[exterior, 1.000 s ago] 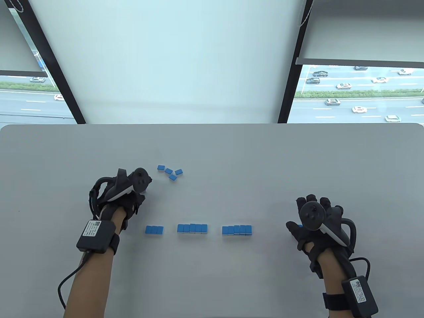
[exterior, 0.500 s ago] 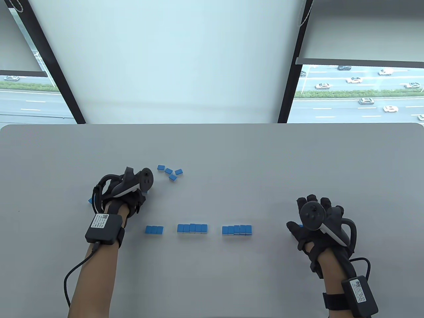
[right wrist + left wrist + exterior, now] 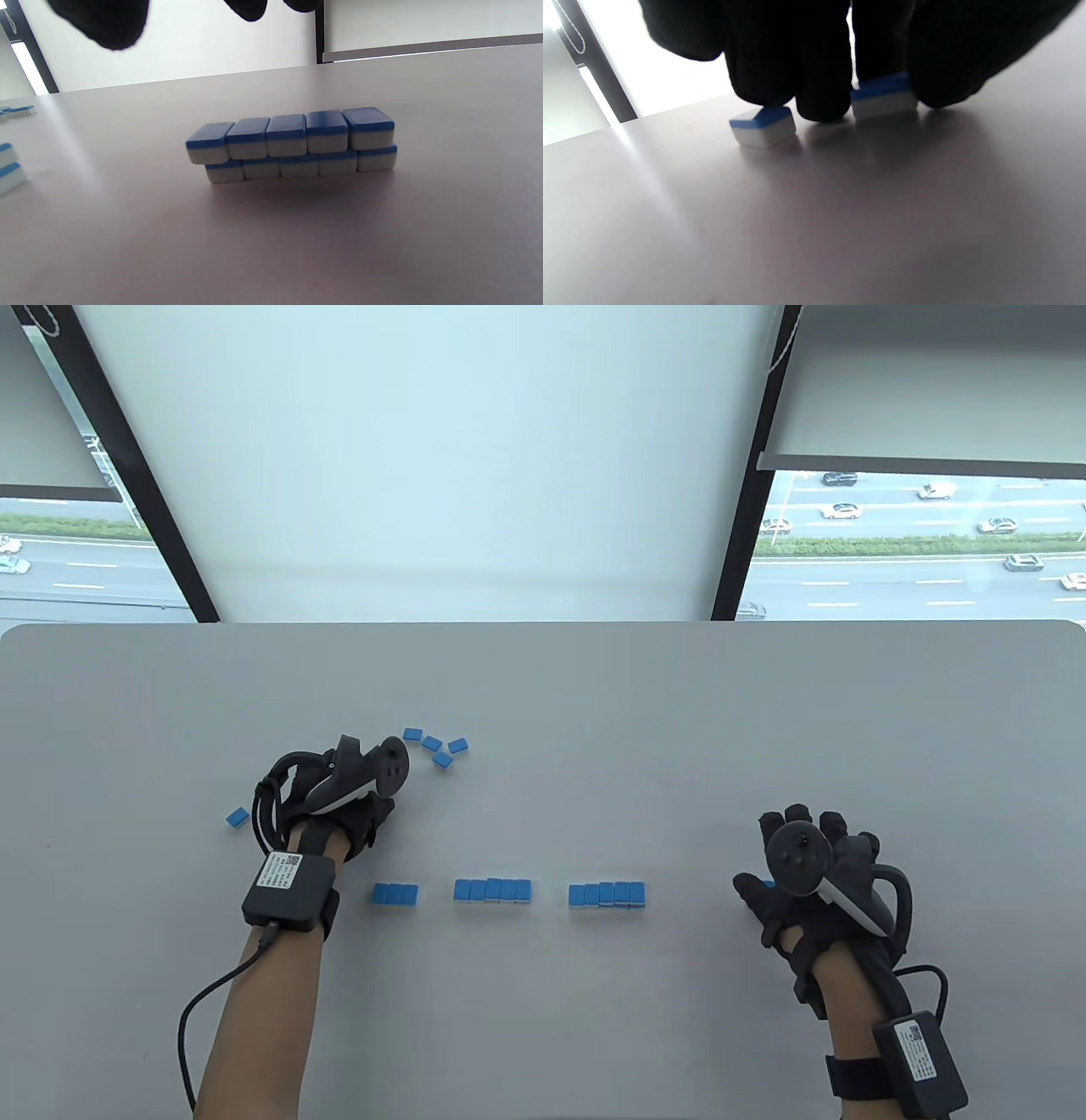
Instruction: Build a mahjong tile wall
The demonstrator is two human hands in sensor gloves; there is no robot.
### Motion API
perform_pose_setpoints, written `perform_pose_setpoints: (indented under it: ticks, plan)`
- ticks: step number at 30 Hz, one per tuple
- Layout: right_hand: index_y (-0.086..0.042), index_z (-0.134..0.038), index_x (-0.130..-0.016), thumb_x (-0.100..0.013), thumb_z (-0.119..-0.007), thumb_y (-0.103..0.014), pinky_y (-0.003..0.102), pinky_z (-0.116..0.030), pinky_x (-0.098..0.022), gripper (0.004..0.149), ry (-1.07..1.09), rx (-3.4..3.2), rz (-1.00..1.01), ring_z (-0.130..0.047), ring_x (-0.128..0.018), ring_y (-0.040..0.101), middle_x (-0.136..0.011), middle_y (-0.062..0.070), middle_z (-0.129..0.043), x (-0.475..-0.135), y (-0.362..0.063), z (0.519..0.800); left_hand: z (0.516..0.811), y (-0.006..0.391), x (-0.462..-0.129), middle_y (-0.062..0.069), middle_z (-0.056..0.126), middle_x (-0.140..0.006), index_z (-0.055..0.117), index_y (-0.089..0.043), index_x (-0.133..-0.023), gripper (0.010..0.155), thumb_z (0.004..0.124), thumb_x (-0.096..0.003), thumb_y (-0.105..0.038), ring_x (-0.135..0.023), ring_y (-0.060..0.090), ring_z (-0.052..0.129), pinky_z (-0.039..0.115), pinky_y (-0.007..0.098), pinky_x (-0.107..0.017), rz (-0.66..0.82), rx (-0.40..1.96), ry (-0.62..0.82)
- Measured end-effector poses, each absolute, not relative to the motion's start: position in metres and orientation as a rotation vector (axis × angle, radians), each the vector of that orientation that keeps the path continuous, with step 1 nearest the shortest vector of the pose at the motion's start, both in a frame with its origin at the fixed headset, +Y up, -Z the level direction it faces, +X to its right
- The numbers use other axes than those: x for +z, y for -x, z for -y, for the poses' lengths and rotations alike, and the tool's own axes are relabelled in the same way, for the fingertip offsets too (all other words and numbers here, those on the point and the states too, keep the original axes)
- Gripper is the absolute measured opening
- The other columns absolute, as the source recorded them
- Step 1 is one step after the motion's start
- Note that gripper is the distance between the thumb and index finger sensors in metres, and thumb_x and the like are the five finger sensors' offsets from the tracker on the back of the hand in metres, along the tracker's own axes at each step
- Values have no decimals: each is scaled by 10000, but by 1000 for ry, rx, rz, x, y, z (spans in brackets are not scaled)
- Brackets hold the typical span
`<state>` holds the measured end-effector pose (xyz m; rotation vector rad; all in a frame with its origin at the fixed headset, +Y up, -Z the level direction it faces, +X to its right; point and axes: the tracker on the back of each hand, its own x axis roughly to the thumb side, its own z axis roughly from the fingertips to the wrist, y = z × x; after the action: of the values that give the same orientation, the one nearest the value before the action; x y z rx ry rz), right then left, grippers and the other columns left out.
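Nearest us, the right hand rests flat on the tabletop at the right end of the row, fingers straight and relaxed, with a sliver of blue tile peeking out at its thumb side; whether it presses that tile I cannot tell. Along the same near line sit three groups of blue-backed tiles: a short run of three on the left, a middle block, and a right block, which the right wrist view shows as two layers of five, top layer slid a touch left of the bottom. Gaps separate all three, so the wall looks only partly built. Further out, the left hand is down on the tabletop, and its wrist view shows the fingers bracketing one tile, a fingertip on either side; a second tile lies just left of them, skewed. A stray single tile sits off to the left of that hand. Farthest, four loose tiles lie scattered just right of and beyond the left hand, which is the closer hand to them. The run of three lies nearer than the left hand, slightly right, its long axis running left to right, so I judge the pinched tile must travel nearward.
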<state>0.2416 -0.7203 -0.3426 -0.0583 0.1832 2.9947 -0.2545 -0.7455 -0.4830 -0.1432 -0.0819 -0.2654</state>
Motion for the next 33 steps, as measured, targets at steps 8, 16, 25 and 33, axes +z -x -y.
perform_pose_setpoints:
  ticks: [8,16,25,33]
  plan:
    - [-230,-360,-1064,-414,-679,-618,673,-144,-602,822,57,2993,-182,-202,-971,474,-1122,78,-258,-343,-241,720,745,247,-481,-144,872,-896,756,-426,-883,515,861,-386,-507,-826,192,850,661,529,-696,123,-336,161]
    - [-230,-358,-1064,-414,-678,-619,673,-144,-602,822,50,2981,-171,-200,-971,475,-1123,78,-255,-343,-242,720,719,241,-450,-99,849,-924,736,-398,-921,564,875,-380,-475,-832,201,834,656,509,-705,189,-279,66]
    - [-230,-358,-1064,-413,-678,-620,673,-144,-602,823,21,2968,-170,-200,-971,474,-1123,78,-255,-343,-240,721,671,260,-382,-96,859,-931,716,-391,-953,612,898,-374,-464,-833,203,852,679,514,-699,224,-142,-74]
    - [-230,-358,-1064,-415,-678,-619,673,-144,-602,821,13,2963,-172,-200,-970,475,-1123,78,-255,-344,-239,722,693,281,-343,-97,870,-931,721,-394,-957,616,907,-373,-460,-823,198,883,706,496,-694,182,-46,-102]
